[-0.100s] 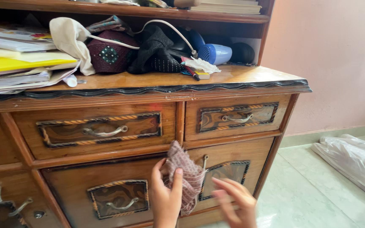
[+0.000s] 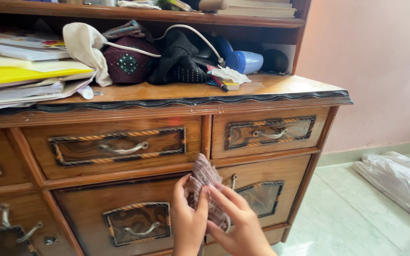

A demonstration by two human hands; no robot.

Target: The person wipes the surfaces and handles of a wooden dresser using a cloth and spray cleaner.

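Both hands grip a checked cloth [image 2: 208, 189] against the wooden dresser [image 2: 271, 166], left hand [image 2: 188, 223] pinching its edge, right hand [image 2: 238, 223] fingers folding it, wiping apparently barely begun.

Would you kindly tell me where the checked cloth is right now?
In the head view the checked cloth sits low and centre, held between the left hand and right hand, against the wooden dresser just below the two upper drawers.

Both wrists run off the frame's bottom edge; the left hand [image 2: 188, 223] and right hand [image 2: 236, 220] cover much of the checked cloth [image 2: 205, 178]; the paper stack [image 2: 20, 76] is cut off at left
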